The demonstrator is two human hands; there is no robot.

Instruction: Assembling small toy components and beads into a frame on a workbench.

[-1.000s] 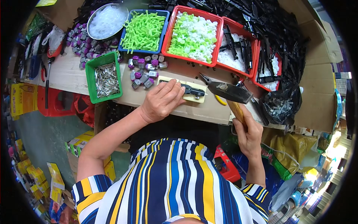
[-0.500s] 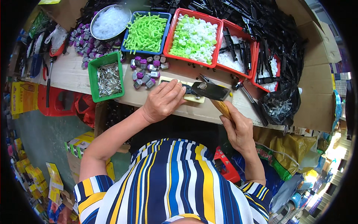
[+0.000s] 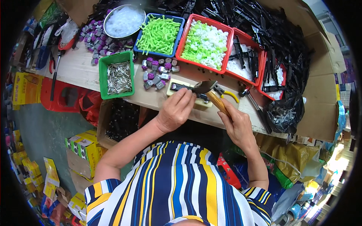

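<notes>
Gripping a hammer (image 3: pixel 204 87) in my right hand (image 3: pixel 238 124), I lay my left hand (image 3: pixel 175 112), fingers bent, grip unclear, over a black part (image 3: pixel 177 87) on a cream block (image 3: pixel 205 104).

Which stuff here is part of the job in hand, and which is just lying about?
In use, it seems:
hammer, in right hand
black part on cream block, left hand at it

Probably just lying about:
yellow-handled pliers
black-handled tool, right side
yellow boxes

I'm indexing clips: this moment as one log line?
left hand: on black part atop cream block | right hand: grips hammer | hammer head: at part, contact unclear | nearby: yellow-handled pliers
</notes>
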